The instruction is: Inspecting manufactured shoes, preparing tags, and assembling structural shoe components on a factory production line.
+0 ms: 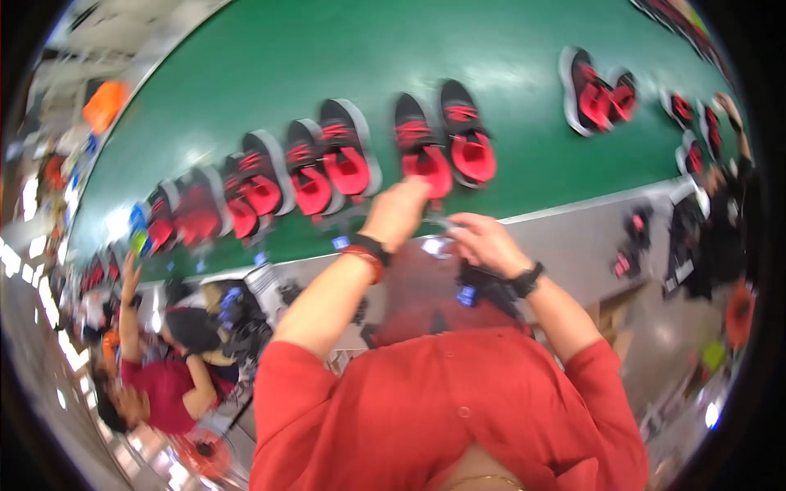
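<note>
A black sneaker with red lining and laces lies on the green table, its heel toward me. My left hand is closed at that heel, its fingertips overlapping it; what they grip is hidden. Close beside it, my right hand is pinched over a small greyish piece, too blurred to name, between the two hands. A matching sneaker lies just right of the first. Below my right hand hangs a dark bundle with a blue tag.
More black and red sneakers line the green table to the left. Another pair lies farther right. A person reaches to the table at left; another person's arm shows at right. A grey ledge runs along the near edge.
</note>
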A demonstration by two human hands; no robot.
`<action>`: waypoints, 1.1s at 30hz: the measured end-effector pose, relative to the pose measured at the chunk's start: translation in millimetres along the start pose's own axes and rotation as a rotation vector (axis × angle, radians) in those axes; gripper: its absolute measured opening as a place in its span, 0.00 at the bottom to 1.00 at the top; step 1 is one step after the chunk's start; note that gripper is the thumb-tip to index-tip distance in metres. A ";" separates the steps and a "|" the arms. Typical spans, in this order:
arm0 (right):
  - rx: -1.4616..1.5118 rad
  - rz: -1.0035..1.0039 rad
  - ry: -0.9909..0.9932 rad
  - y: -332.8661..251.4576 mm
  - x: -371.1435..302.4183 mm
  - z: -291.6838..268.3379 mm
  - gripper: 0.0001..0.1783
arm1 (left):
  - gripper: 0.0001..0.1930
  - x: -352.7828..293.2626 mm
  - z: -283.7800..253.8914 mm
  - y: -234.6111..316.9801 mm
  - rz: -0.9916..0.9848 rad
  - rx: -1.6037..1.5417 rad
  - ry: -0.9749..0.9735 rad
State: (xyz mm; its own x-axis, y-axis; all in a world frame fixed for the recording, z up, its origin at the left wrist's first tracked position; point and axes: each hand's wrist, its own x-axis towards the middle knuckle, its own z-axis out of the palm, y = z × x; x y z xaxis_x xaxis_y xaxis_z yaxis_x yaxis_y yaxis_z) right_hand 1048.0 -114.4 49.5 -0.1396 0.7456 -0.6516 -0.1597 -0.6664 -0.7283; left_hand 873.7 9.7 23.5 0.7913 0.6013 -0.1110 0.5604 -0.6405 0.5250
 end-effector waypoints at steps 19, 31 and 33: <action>-1.392 -0.864 0.105 -67.3 44.2 -40.8 0.15 | 0.22 -30.3 -17.0 7.9 -0.192 -0.243 -0.108; -1.724 -0.865 0.105 -74.6 37.3 -32.2 0.11 | 0.23 -29.8 -19.0 14.3 -0.267 -0.188 -0.165; -1.729 -0.885 0.104 -73.0 37.3 -32.8 0.10 | 0.23 -31.5 -18.2 13.9 -0.268 -0.177 -0.145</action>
State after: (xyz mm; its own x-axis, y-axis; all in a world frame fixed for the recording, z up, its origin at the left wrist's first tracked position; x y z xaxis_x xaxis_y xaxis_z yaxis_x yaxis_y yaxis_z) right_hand 1086.5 -38.1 71.4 -0.5129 0.8584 -0.0031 0.8486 0.5065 -0.1526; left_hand 852.1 -9.4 49.7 0.6554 0.6545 -0.3771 0.7119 -0.3684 0.5979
